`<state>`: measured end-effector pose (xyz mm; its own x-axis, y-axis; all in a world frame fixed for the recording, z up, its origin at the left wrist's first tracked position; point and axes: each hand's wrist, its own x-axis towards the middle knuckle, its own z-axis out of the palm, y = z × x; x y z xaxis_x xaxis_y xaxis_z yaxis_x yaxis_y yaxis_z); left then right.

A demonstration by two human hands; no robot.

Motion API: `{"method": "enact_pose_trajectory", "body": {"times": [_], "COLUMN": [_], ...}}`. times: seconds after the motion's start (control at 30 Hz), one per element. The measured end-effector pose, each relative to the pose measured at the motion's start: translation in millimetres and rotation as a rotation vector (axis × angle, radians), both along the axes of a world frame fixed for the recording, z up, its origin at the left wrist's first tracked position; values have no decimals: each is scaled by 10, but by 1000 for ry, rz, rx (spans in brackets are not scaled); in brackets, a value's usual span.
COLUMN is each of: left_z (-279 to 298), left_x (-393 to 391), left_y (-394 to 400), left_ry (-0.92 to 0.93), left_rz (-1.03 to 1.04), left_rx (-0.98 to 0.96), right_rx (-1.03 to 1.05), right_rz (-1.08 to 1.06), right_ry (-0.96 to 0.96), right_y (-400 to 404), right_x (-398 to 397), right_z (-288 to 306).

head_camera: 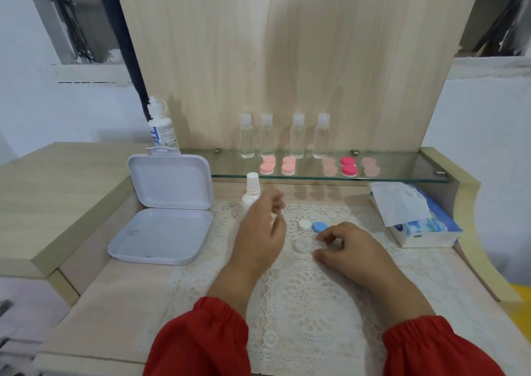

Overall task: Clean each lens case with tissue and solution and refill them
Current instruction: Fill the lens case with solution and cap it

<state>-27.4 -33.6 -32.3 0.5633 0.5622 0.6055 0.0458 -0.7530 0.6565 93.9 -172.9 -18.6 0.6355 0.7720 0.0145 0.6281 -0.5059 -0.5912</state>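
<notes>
A white lens case base (301, 245) lies on the lace mat (304, 298), with its white cap (305, 224) and blue cap (319, 227) off just behind it. My right hand (347, 246) rests on the case's right end, fingers curled around it. My left hand (263, 232) hovers blurred in front of a small white solution bottle (252, 190), fingers loosely apart and holding nothing that I can make out. A tissue pack (416, 217) with a sheet sticking up sits at the right.
An open white plastic box (163, 209) lies at the left, a large solution bottle (161, 128) behind it. The glass shelf (402, 166) carries several clear bottles (297, 135) and several pink and red lens cases (348, 166).
</notes>
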Motion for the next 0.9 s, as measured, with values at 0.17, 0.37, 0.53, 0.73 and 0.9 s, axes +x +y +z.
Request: {"method": "enact_pose_trajectory", "body": {"times": [0.17, 0.37, 0.53, 0.73, 0.9], "left_z": [-55, -58, -52, -80, -73], "left_x": [77, 60, 30, 36, 24], "left_y": [-11, -5, 41, 68, 57], "left_ry": [526, 514, 459, 467, 447], "left_rz": [-226, -167, -59, -53, -76], "left_rx": [-57, -67, -43, -8, -62], "right_rx": [-2, 11, 22, 18, 19], "right_rz": [1, 2, 8, 17, 13], "right_ry": [9, 22, 21, 16, 11], "right_y": [-2, 0, -4, -2, 1], "right_x": [6, 19, 29, 39, 46], "right_z": [-8, -27, -30, -30, -42]}}
